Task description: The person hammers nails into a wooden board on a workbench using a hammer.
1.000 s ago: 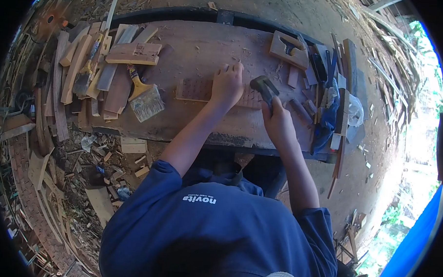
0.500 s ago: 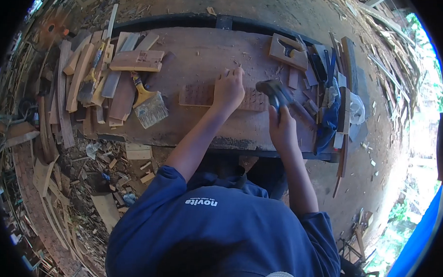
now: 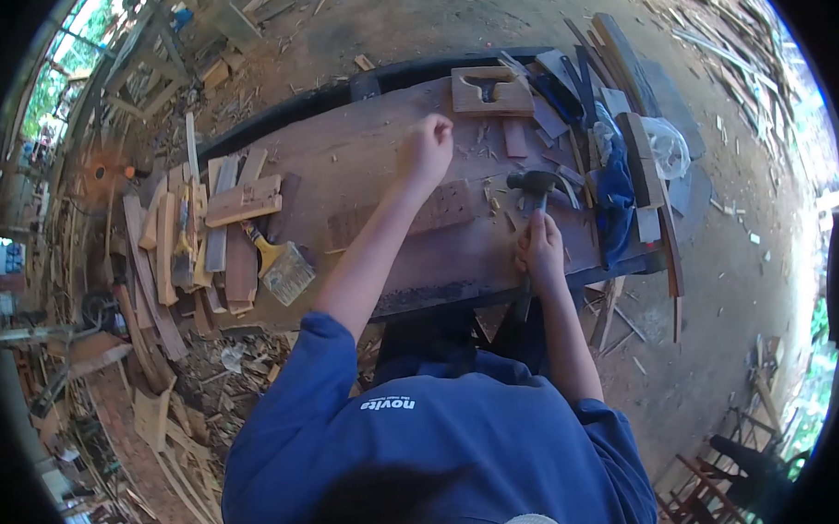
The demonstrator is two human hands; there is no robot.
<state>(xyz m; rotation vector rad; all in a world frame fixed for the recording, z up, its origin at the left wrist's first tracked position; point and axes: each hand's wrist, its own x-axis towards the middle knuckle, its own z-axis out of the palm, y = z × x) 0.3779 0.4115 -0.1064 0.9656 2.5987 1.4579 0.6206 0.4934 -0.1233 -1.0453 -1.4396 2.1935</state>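
Note:
A claw hammer (image 3: 531,181) is gripped by its handle in my right hand (image 3: 542,248), its head above the bench to the right of a reddish wooden block (image 3: 445,206). Rows of small dark marks run along this block, which lies flat on the bench; my left forearm hides its middle. My left hand (image 3: 426,151) is over the bench just beyond the block, fingers curled closed. Whatever those fingers may hold is too small to make out. Several small chips (image 3: 492,196) lie between the block and the hammer.
On the bench (image 3: 349,149), wood offcuts (image 3: 244,200) and a wide paintbrush (image 3: 288,274) lie at left. A board with a cut-out (image 3: 492,103), a blue cloth (image 3: 614,209) and a clear plastic bag (image 3: 666,149) sit at right. Wood scraps litter the ground.
The whole view has swung round and the bench now appears tilted. My left hand has moved off the block to its far side. The hammer has shifted rightward, away from the block.

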